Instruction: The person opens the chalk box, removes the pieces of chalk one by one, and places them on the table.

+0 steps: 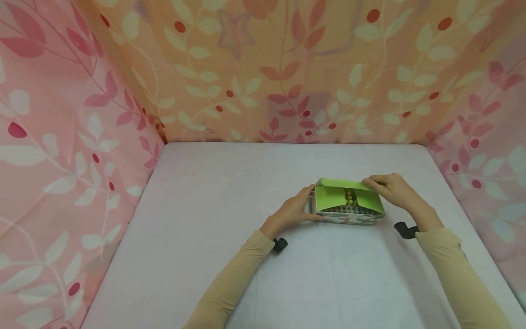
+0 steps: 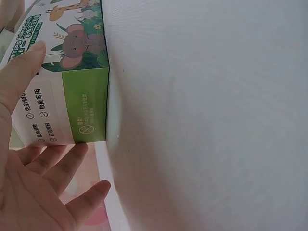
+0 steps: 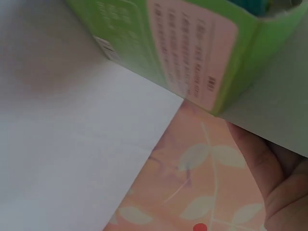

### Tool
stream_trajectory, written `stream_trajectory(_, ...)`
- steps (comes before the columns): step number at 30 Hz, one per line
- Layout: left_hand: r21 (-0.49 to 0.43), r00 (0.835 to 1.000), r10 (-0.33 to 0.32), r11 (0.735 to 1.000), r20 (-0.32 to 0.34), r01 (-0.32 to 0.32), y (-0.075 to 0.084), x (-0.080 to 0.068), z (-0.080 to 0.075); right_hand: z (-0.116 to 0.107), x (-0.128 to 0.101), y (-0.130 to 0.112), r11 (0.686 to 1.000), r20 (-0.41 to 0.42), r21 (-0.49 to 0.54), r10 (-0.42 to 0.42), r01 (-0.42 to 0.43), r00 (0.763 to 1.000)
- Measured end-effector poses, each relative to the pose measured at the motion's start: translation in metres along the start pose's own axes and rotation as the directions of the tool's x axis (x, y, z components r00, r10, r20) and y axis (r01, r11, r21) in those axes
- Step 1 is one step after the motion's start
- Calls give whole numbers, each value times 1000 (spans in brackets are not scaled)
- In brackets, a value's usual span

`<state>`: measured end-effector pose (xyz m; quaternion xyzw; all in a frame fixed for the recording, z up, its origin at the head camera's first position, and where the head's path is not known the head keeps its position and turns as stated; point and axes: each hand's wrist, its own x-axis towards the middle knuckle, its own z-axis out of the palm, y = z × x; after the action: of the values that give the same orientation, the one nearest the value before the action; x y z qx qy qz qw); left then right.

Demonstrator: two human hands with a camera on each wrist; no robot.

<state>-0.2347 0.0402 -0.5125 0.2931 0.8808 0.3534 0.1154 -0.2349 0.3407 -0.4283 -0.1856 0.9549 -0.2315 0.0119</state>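
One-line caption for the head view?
Left hand steadies a green box on the white table while the right hand holds its flap.

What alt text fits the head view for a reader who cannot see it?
Two hands work a green box on a white table: the left hand steadies its left end, the right hand holds its open top flap. Floral pink fabric walls surround the table.

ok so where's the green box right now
In the head view the green box sits on the white table, right of centre, between the left hand steadying its left end and the right hand holding its top flap.
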Motion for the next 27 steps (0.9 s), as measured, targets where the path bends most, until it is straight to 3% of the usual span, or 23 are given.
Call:
stream_trajectory(11, 0, 1000, -10, 1000, 1, 10, 0, 0, 0, -19, 25, 2, 990, 67, 34, 135, -137, 989)
stream_trajectory(17, -34, 1000, 4, 999, -15, -5, -1, 0, 0, -17, 36, 7, 986, -64, 18, 168, -167, 984)
stream_trajectory(23, -34, 999, 21, 999, -27, -22, -1, -1, 1, -9, 44, 13, 985, -230, 32, 171, -168, 958)
stream_trajectory(27, -18, 1000, 22, 1000, -20, -22, -2, -1, 0, -6, 45, 15, 988, -295, 50, 151, -143, 943)
